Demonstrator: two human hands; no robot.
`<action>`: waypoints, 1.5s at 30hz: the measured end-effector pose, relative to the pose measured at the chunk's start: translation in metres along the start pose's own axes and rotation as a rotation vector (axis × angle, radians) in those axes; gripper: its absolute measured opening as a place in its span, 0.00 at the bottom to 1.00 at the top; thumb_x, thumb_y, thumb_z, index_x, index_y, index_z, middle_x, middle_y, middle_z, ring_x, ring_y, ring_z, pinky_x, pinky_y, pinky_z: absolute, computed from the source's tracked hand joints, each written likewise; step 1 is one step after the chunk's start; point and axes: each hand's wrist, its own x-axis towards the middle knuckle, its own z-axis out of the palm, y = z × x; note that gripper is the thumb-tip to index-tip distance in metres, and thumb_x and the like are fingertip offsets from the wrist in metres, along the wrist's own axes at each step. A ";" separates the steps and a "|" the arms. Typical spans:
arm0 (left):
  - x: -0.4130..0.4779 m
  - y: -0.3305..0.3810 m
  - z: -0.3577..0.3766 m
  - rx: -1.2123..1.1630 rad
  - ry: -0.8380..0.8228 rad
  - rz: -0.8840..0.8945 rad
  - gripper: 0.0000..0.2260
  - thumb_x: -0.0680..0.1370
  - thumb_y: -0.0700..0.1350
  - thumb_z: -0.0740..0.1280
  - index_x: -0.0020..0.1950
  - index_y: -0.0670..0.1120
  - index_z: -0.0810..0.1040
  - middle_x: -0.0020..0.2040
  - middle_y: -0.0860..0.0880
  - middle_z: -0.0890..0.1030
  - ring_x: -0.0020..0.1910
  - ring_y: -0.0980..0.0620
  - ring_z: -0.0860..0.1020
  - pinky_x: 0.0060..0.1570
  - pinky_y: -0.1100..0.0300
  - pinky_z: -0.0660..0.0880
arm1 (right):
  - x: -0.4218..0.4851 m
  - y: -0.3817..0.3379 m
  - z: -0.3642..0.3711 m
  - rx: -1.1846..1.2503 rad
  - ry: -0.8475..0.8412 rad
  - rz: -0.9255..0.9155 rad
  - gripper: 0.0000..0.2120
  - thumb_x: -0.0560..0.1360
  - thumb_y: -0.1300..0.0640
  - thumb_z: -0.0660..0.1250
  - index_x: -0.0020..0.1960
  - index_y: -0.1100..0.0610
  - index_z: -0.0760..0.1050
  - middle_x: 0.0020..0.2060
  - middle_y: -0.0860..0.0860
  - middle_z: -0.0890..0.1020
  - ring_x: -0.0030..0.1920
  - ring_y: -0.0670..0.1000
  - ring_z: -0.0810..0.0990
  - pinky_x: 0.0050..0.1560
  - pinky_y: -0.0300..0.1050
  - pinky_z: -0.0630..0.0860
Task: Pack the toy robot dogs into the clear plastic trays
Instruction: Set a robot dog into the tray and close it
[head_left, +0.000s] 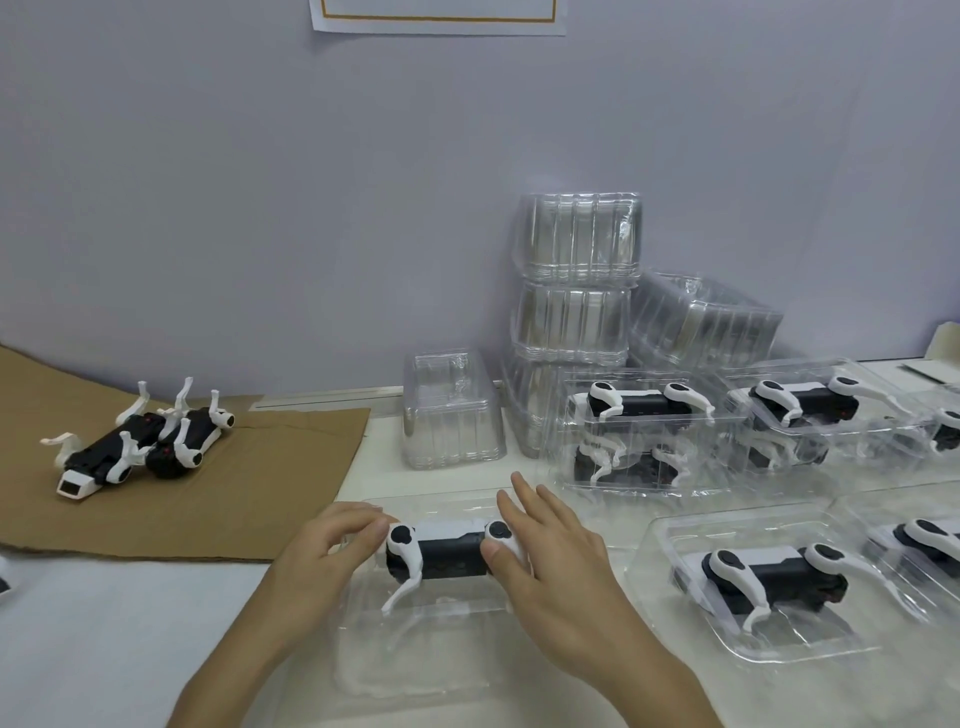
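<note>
A black-and-white toy robot dog (448, 557) lies on its side in a clear plastic tray (415, 660) at the front middle of the table. My left hand (322, 556) curls its fingers against the dog's left end. My right hand (550, 561) lies over the dog's right end, fingers straight, thumb pressing its hip. Two loose dogs (140, 441) lie on their backs on brown cardboard (218, 493) at the left.
Filled trays with dogs (639, 436) (769, 577) (810, 410) cover the right side of the table. Stacks of empty clear trays (576, 291) (452, 410) stand against the wall (260, 208) behind. A white sheet covers the near left of the table.
</note>
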 end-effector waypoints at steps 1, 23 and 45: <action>0.000 0.000 0.000 -0.003 0.011 -0.009 0.13 0.81 0.47 0.66 0.44 0.63 0.86 0.54 0.67 0.81 0.56 0.67 0.76 0.55 0.66 0.69 | 0.000 0.000 0.001 0.002 -0.001 0.008 0.27 0.84 0.41 0.51 0.81 0.46 0.53 0.80 0.38 0.45 0.79 0.40 0.39 0.76 0.48 0.45; -0.009 0.023 0.006 -0.246 0.048 -0.322 0.24 0.71 0.68 0.61 0.65 0.65 0.75 0.44 0.60 0.82 0.52 0.57 0.80 0.50 0.61 0.73 | 0.006 0.005 -0.007 0.539 0.017 0.306 0.22 0.80 0.33 0.52 0.60 0.47 0.73 0.57 0.39 0.77 0.61 0.44 0.74 0.59 0.41 0.69; -0.012 0.025 0.001 -0.338 0.169 -0.079 0.39 0.59 0.66 0.76 0.68 0.71 0.68 0.63 0.59 0.77 0.53 0.62 0.80 0.52 0.58 0.76 | 0.006 -0.001 -0.006 0.859 0.298 0.234 0.30 0.65 0.34 0.75 0.64 0.39 0.71 0.52 0.47 0.77 0.44 0.41 0.80 0.43 0.36 0.75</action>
